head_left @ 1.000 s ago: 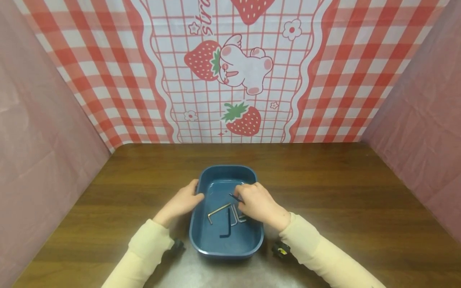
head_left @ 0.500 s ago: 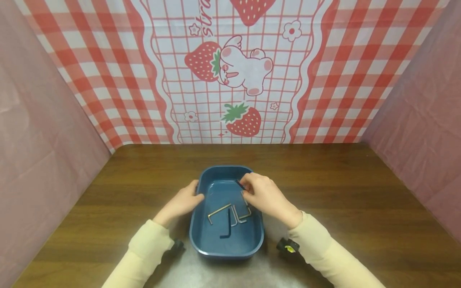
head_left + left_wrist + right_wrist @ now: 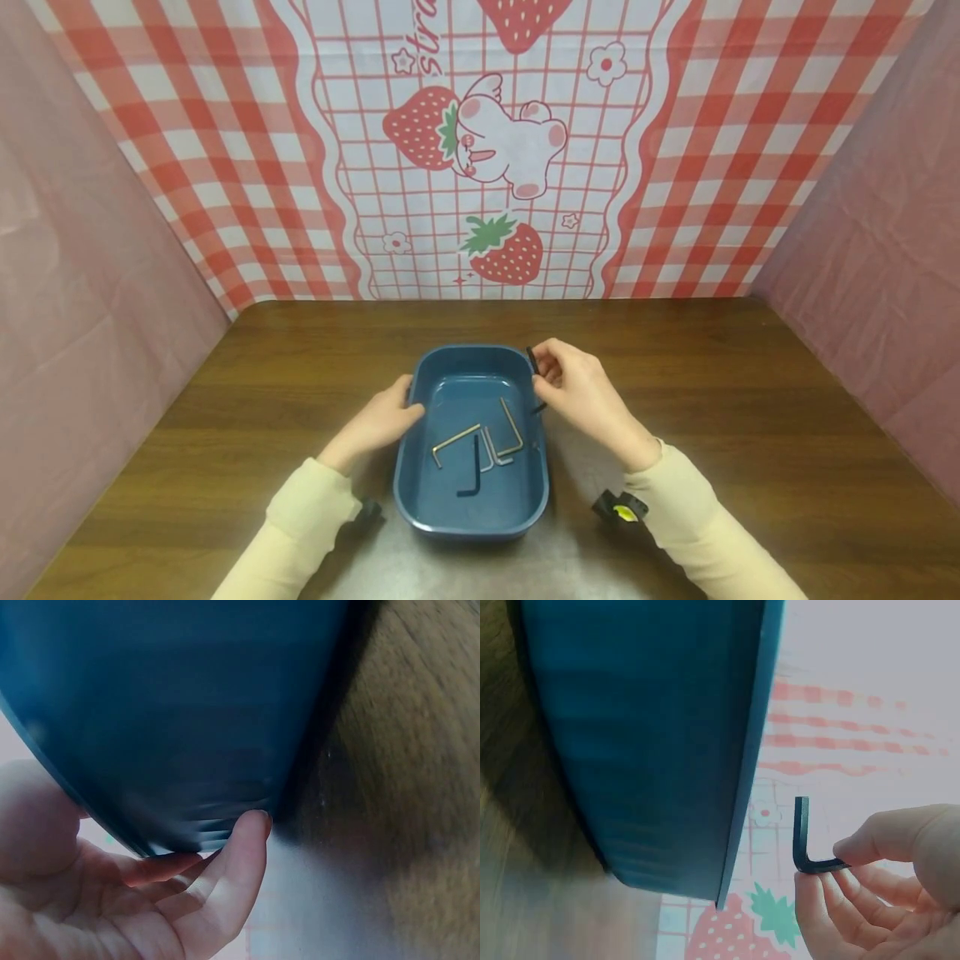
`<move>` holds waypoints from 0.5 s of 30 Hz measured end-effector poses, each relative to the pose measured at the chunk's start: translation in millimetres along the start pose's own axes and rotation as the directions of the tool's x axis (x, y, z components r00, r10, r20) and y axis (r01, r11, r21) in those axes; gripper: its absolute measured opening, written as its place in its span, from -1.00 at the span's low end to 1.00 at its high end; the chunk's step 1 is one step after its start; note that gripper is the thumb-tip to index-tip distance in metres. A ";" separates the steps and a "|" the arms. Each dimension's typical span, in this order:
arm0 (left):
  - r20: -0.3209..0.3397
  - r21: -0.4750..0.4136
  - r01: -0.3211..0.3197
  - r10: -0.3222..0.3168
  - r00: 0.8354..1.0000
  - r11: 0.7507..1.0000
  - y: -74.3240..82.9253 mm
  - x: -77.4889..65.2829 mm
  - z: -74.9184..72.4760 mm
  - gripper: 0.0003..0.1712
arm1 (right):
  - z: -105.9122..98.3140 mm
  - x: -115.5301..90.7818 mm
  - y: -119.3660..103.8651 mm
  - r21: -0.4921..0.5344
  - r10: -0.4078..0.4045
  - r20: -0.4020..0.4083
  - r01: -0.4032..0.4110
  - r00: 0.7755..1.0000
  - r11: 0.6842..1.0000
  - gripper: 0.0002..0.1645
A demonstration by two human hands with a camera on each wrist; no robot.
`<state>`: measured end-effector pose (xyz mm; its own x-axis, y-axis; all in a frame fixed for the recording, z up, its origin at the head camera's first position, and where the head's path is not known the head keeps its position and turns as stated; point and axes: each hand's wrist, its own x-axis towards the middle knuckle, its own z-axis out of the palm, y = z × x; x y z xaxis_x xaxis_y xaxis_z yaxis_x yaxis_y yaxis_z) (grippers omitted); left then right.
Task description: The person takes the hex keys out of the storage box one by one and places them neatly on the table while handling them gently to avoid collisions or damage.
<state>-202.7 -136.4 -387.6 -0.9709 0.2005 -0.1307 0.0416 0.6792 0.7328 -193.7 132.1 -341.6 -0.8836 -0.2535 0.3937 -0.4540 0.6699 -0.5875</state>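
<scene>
A dark blue plastic bin sits on the table. My left hand grips its left rim, thumb over the edge and fingers against the outer wall in the left wrist view. Just beyond the right rim, my right hand pinches a black hex key between thumb and fingers, its short bent end sticking out. Inside the bin lie another black hex key, a brass-coloured hex key at the left, a second brass-coloured one at the right, and silver hex keys between them.
The bin's raised walls stand between the two hands. Brown wooden table surrounds it. Behind hangs a red-and-white strawberry cloth, with pink cloth along the sides. A dark wrist device sits under the right sleeve.
My right hand has lifted the black hex key out of the bin and carried it right, past the rim. The right brass-coloured key is now uncovered. My left hand stays put.
</scene>
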 end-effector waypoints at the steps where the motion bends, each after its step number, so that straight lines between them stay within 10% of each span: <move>1: 0.000 -0.001 0.001 -0.001 1.000 1.000 0.1 -0.1 0.0 -0.44 | -1.0 -0.1 1.1 0.004 0.008 -0.006 -0.008 1.000 1.000 -0.73; 15: -0.003 -0.009 0.004 -0.004 1.000 1.000 -0.7 0.7 0.7 -0.45 | -13.9 -5.5 12.0 -0.033 0.041 -0.042 -0.043 0.998 0.999 -0.68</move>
<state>-203.2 -136.3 -388.7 -0.9717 0.1958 -0.1318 0.0357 0.6738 0.7380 -192.7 151.2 -340.9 -0.8959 -0.1962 0.3985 -0.4119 0.7027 -0.5801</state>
